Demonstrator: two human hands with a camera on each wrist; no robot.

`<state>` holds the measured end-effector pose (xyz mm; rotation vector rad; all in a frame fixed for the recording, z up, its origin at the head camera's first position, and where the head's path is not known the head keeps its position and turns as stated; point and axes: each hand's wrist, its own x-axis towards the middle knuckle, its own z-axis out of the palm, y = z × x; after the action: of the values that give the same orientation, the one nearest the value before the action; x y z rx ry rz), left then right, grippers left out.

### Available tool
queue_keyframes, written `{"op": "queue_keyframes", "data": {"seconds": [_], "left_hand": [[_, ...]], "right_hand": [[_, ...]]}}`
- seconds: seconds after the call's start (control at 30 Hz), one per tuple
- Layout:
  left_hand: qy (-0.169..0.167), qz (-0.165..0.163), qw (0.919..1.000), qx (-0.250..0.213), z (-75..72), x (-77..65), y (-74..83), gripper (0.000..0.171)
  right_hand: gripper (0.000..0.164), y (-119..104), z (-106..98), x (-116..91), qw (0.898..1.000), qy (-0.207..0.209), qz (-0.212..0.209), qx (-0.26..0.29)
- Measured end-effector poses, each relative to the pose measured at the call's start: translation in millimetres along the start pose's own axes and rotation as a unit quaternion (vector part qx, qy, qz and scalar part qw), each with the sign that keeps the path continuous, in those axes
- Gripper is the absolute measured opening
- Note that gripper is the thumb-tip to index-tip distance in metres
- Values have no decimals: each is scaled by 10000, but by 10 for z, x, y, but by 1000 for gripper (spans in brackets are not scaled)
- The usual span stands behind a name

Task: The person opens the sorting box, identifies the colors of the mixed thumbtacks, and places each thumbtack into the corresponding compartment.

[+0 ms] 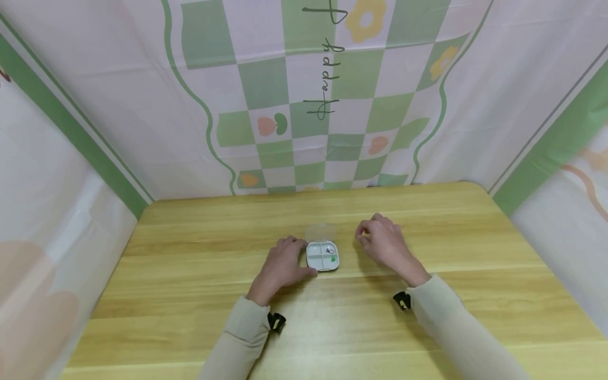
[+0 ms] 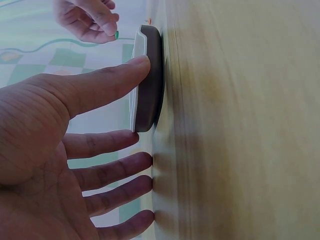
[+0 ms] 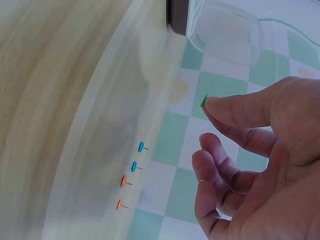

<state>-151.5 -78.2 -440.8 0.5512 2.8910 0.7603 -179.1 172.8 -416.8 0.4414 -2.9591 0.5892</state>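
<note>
A small pill box (image 1: 322,256) with a pale four-part inside and dark underside lies on the table, its clear lid (image 1: 320,232) folded back. My left hand (image 1: 284,262) holds the box at its left end, thumb on the near side and index fingertip at the far corner; the other fingertips rest on the table. To the right of the box, my right hand (image 1: 382,240) is raised and pinches a green thumbtack (image 3: 204,101) between thumb and index finger. In the box's near right compartment shows something green (image 1: 333,259); a small whitish and dark piece (image 1: 330,250) lies behind it.
In the right wrist view, blue thumbtacks (image 3: 141,147) and orange thumbtacks (image 3: 123,181) stand points up in a row on the wooden table (image 1: 199,264). A patterned cloth (image 1: 309,95) hangs behind the table and at both sides.
</note>
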Motion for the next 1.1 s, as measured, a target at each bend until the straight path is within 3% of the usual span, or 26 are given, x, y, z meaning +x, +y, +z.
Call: {"op": "queue_keyframes", "data": {"seconds": [0.5,1.1], "left_hand": [[-26,-16,10000,-43,-11,-2,9,69],[-12,-25,10000,-78,-15,-6,11,69]], "right_hand": [[5,-87,30,-16,9987,-117,-75,485],[6,-244,93,-67,9972,-370,-195,612]]}}
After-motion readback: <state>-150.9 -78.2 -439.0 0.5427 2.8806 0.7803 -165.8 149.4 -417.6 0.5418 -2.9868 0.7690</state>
